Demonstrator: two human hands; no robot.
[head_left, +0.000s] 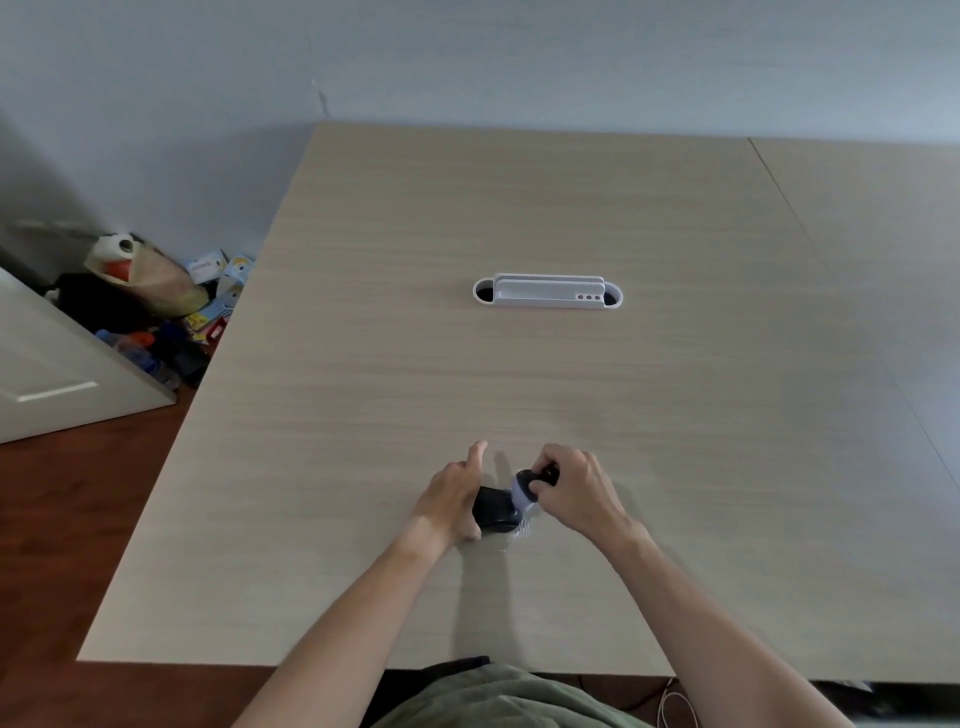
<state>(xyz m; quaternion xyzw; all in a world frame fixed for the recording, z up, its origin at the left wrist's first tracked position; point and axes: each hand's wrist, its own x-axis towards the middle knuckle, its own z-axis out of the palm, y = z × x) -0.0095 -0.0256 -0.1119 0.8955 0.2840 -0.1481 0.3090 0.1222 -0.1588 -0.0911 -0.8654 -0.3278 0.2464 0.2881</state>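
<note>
Black rounded object (493, 512), smooth and dark (honestly couldn't tell what it was exactly), sat on the pale wood-grain table (363, 364) near the front edge, roughly 6 o'clock from the white oval cable tray (547, 293) set into the tabletop. Left hand (452, 499) was cupped round its 9 o'clock side, thumb tucked against it, index finger sticking straight out toward 12. Right hand (576, 493) had its fingers curled tight round a small scrubbing brush (523, 491) with a black handle and pale lavender head, and the head was pressed down on the object's 3 o'clock end. Bit of shiny wet stuff (522, 530) showed on the table right under the bristles, so my guess was the scrubbing was partway: one end being worked, the rest probably not done yet, and no rinse or wipe-down in sight. Heap of colourful clutter (156, 301) lay on the floor off at 10 o'clock.
</note>
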